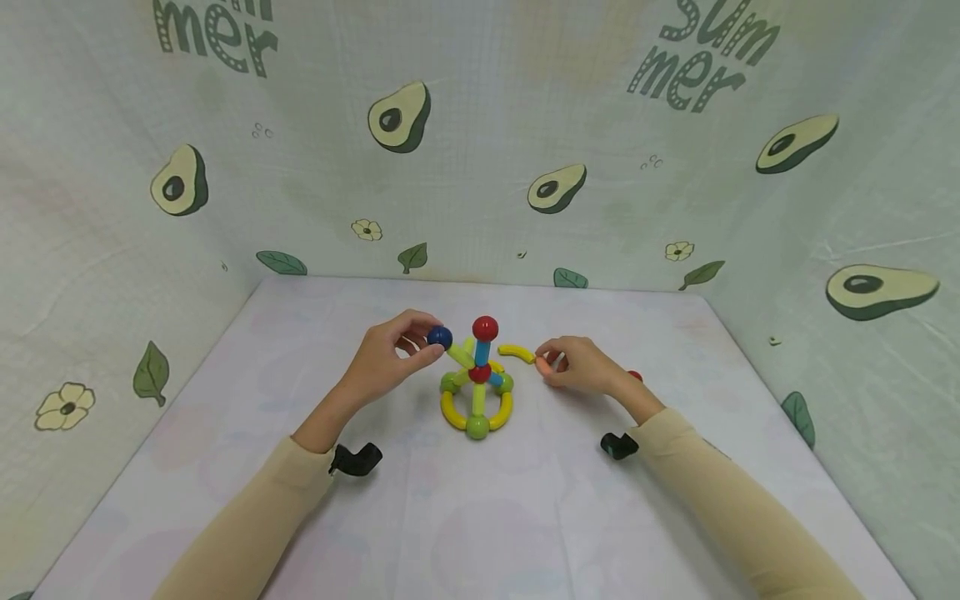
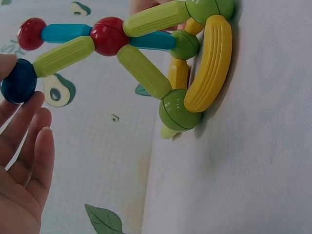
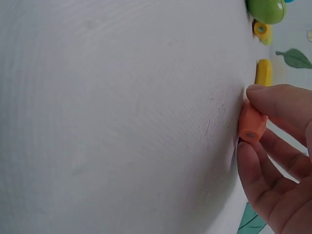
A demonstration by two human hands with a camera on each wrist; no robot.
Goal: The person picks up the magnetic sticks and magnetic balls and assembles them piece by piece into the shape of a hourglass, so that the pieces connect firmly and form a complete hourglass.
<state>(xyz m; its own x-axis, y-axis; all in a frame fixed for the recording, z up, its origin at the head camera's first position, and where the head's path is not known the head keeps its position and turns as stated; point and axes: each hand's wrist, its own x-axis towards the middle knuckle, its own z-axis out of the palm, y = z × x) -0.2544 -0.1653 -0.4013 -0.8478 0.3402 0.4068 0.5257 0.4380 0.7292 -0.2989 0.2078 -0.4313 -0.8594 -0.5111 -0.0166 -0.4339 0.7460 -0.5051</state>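
Observation:
A structure of magnetic sticks and balls stands mid-table, with a red centre ball, yellow curved sticks and green balls around its base. A blue stick rises from the centre to a red top ball. My left hand pinches a dark blue ball between thumb and fingers, at the end of a slanting light-green stick. To the right of the structure, my right hand pinches an orange stick low at the tabletop.
A loose yellow curved stick lies between the structure and my right hand. Part of a red thing shows behind the right wrist. Black wrist mounts stick out below both sleeves. A printed cloth backdrop encloses the table's back and sides.

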